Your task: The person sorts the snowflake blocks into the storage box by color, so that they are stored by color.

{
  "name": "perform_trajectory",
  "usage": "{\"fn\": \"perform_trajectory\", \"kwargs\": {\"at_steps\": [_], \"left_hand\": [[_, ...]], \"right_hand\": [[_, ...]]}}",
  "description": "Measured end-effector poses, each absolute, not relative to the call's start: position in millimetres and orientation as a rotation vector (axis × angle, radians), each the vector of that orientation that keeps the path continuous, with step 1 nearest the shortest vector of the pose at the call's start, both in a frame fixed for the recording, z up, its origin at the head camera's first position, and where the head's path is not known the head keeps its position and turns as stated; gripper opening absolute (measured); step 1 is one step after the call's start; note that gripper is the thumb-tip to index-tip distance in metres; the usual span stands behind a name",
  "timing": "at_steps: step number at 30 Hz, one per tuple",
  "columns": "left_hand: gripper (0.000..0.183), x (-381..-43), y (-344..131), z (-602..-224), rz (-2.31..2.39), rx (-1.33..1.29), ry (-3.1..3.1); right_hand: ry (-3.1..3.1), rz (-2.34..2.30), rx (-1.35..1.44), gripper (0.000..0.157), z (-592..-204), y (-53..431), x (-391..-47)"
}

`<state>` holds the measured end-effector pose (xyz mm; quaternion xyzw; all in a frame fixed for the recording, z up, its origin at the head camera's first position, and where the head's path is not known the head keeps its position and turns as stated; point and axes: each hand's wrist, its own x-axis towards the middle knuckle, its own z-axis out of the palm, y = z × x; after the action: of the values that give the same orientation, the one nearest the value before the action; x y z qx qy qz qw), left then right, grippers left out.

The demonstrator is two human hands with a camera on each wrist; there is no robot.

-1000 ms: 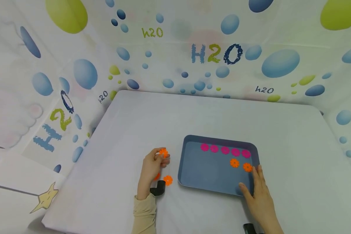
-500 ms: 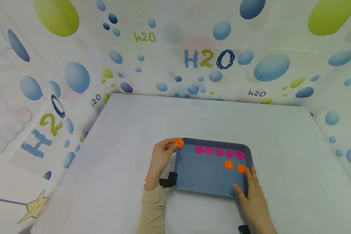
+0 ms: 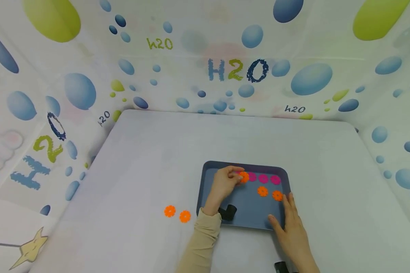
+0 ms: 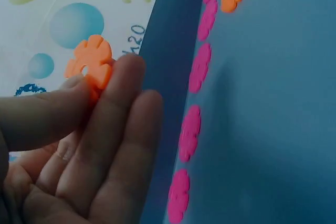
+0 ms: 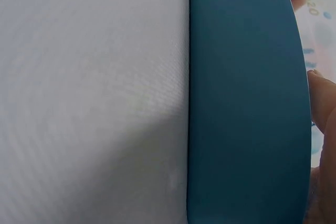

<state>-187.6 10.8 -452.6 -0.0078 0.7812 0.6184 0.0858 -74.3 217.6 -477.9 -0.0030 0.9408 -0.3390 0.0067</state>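
My left hand [image 3: 222, 185] is over the blue-grey tray [image 3: 253, 218], pinching an orange flower-shaped piece [image 3: 244, 177] between thumb and fingers. The left wrist view shows this piece [image 4: 92, 59] tilted up at the fingertips, its small centre hole visible. Along the tray's far side runs a row of pink flower-shaped pieces [image 3: 263, 178], partly hidden by the hand. Two orange pieces [image 3: 262, 191] lie in front of the row toward the right. My right hand [image 3: 294, 233] rests at the tray's near right corner, fingers along the right rim and thumb over the near side.
Two more orange flower-shaped pieces [image 3: 169, 211] lie on the white table [image 3: 140, 163] left of the tray. A printed sheet with blue and green drops [image 3: 246, 91] forms the back wall. Black camera mounts [image 3: 228, 212] stick out from the wrists.
My left hand has carried the orange piece from the table left of the tray rightward, over the tray near the pink row. The right hand stays at the tray's corner. The head view has shifted slightly.
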Motion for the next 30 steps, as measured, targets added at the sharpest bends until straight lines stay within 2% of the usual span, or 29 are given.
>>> {"fn": "perform_trajectory", "kwargs": {"at_steps": [8, 23, 30], "left_hand": [[0.023, -184, 25, -457, 1.492, 0.016, 2.555], [0.028, -183, 36, -465, 1.3, -0.032, 2.763], [0.017, -177, 30, -457, 1.504, 0.037, 2.724]], "right_hand": [[2.96, -1.068, -0.013, 0.078, -478, 216, -72], [2.954, -1.07, -0.03, 0.078, -475, 220, -75], [2.958, -1.072, -0.033, 0.078, -476, 218, -75]]}}
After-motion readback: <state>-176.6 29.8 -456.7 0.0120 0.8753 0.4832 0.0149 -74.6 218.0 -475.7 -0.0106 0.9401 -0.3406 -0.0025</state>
